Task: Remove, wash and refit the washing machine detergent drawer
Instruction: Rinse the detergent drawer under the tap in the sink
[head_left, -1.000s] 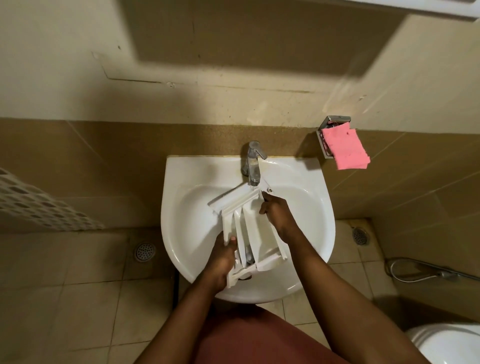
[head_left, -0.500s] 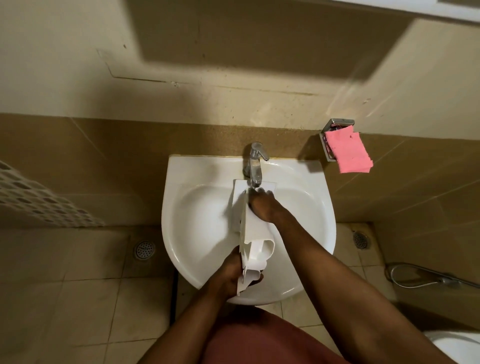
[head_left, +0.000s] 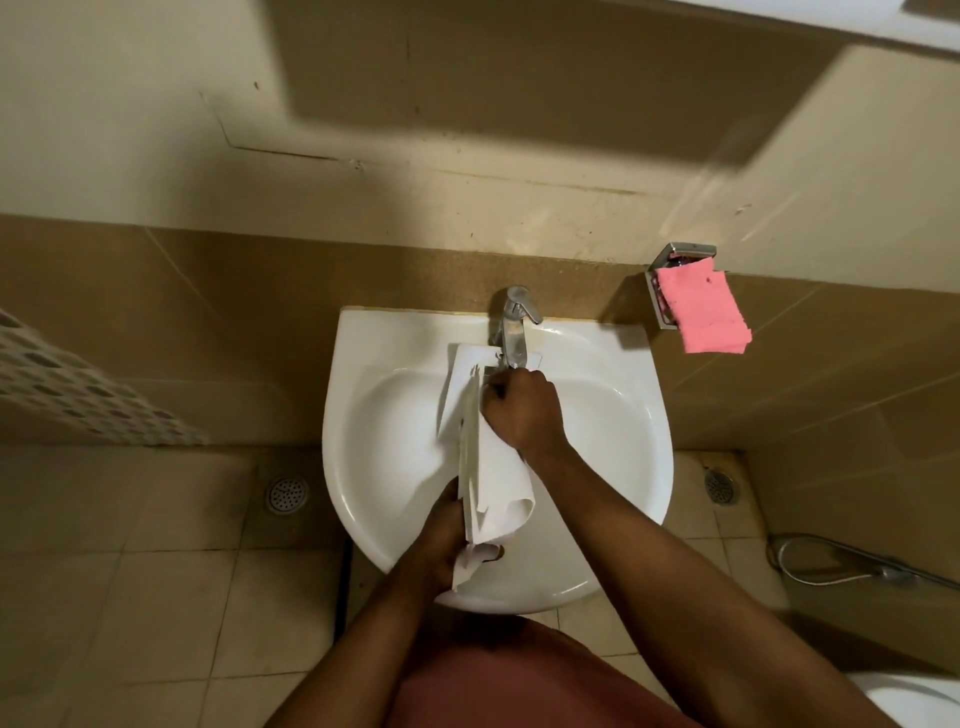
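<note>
Left hand (head_left: 440, 543), right hand (head_left: 524, 410) on drawer (head_left: 501, 470) ends

A: Which colours show?
B: White drawer (head_left: 493, 467), white sink (head_left: 613, 415), silver tap (head_left: 514, 327), pink cloth (head_left: 701, 317).
A: Any patterns?
B: Tan wall tiles (head_left: 208, 312), beige floor tiles (head_left: 156, 597), white dotted panel (head_left: 78, 395).

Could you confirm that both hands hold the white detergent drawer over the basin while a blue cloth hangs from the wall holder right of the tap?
Not quite: the head view shows the cloth is pink, not blue. The rest stands: left hand and right hand hold the detergent drawer over the basin, the cloth hanging from the holder right of the tap.
</note>
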